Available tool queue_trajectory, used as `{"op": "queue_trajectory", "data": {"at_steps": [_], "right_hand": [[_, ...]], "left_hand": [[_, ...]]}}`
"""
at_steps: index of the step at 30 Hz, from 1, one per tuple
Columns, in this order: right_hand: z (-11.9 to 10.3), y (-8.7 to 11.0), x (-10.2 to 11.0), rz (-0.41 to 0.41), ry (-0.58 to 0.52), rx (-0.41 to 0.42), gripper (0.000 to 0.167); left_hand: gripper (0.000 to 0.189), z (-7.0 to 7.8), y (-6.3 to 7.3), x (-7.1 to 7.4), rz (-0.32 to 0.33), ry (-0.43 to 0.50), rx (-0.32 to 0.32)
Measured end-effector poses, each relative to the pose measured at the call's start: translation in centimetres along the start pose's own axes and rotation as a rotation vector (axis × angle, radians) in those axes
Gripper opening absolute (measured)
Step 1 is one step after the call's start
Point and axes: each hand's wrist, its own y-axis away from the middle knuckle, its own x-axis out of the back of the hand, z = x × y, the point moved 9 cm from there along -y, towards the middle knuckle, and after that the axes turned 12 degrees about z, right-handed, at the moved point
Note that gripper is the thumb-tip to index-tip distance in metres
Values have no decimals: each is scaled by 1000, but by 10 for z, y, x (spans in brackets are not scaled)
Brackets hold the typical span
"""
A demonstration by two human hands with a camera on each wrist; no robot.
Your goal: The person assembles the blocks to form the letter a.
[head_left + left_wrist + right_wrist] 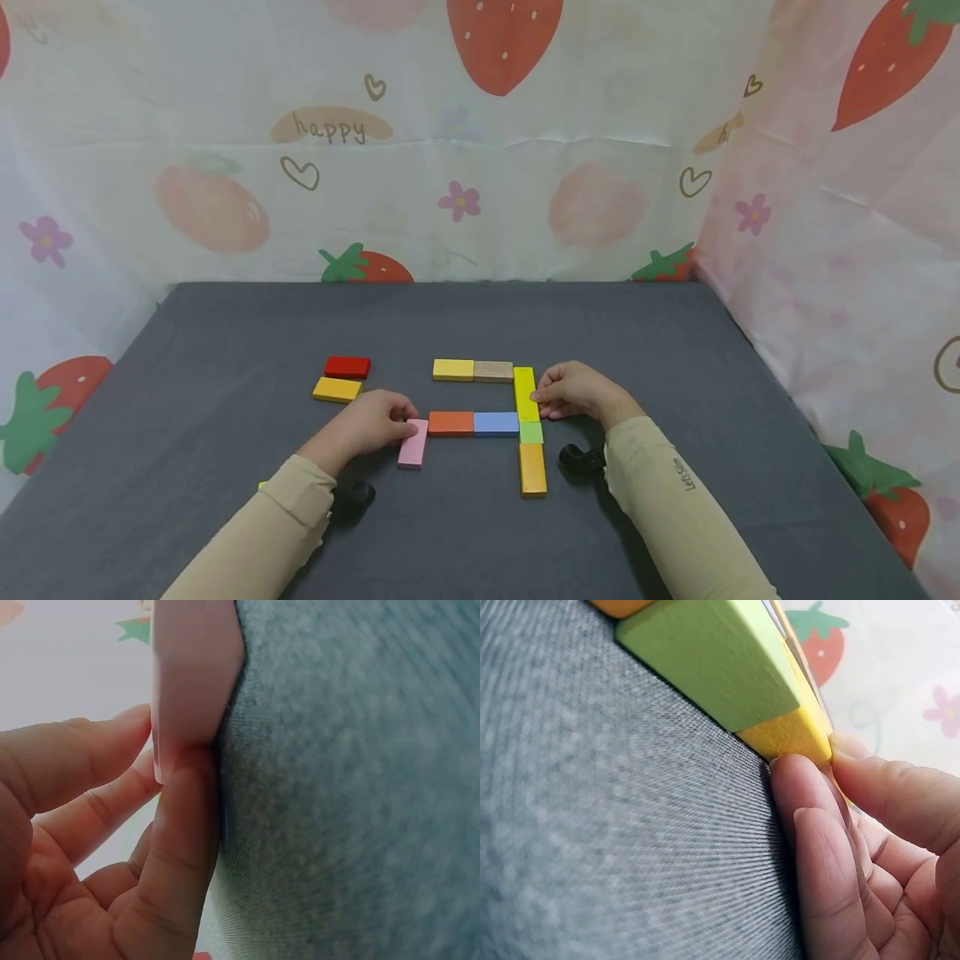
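Note:
My left hand (370, 425) pinches a pink block (412, 446) by its end, thumb on the top face and a finger at the edge. In the left wrist view the pink block (195, 667) lies flat against the cloth. My right hand (581, 392) holds the right edge of a bright yellow block (524, 392), thumb on top and fingertips along its side. Below that block sit a green block (531, 432) and an orange-yellow block (532, 471), end to end. A blue block (497, 424) and an orange-red block (451, 424) run leftward toward the pink one.
At the top of the layout a pale yellow block (453, 370) meets a plain wood block (493, 372). A red block (347, 367) and a golden yellow block (337, 389) lie apart at left on the grey cloth (247, 350). A small yellow piece (262, 484) peeks past the left sleeve.

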Motion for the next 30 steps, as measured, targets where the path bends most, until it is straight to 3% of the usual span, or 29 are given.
{"op": "queue_trajectory", "data": {"at_steps": [10,17,22,30], "right_hand": [[0,0,-1,-5,2,-4,11],[0,0,-1,-4,-5,-3,11],[0,1,-1,-2,-3,-3,12],[-1,2,0,-8,-11,-4,11]], "left_hand": [[16,5,5,0,-7,-4,13],[17,2,4,2,-4,-15,-13],[19,-1,6,14,31,7,-25],[24,-14,11,49,105,37,-36]]}}
